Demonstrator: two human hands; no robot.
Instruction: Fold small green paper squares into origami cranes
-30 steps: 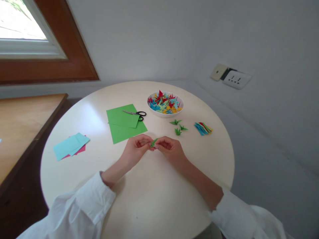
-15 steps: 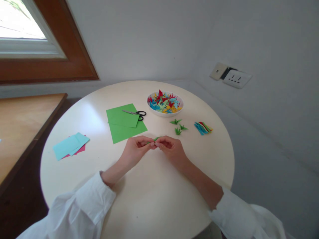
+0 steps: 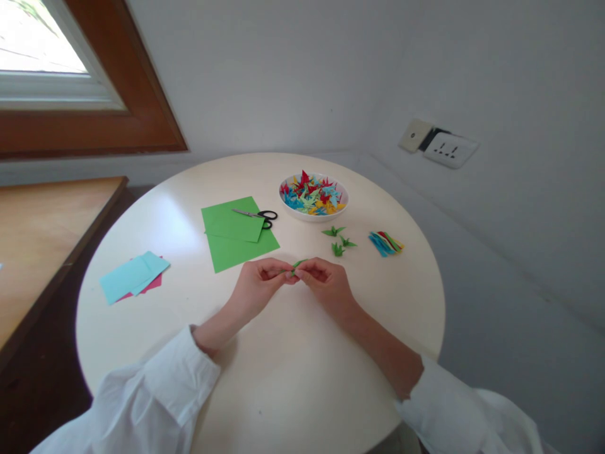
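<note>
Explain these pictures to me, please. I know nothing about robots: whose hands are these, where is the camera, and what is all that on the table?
There is no robot here: the left hand and right hand belong to a person in white sleeves. Every picture comes from one camera worn on that person's head, looking forward and down.

Both hands pinch a small piece of folded green paper, mostly hidden by them.

On the round white table, a white bowl holds colourful origami cranes. Nearer lie three green cranes, with coloured paper strips to their right. Scissors rest on green sheets; farther left are light blue papers over pinkish-red paper.
</note>
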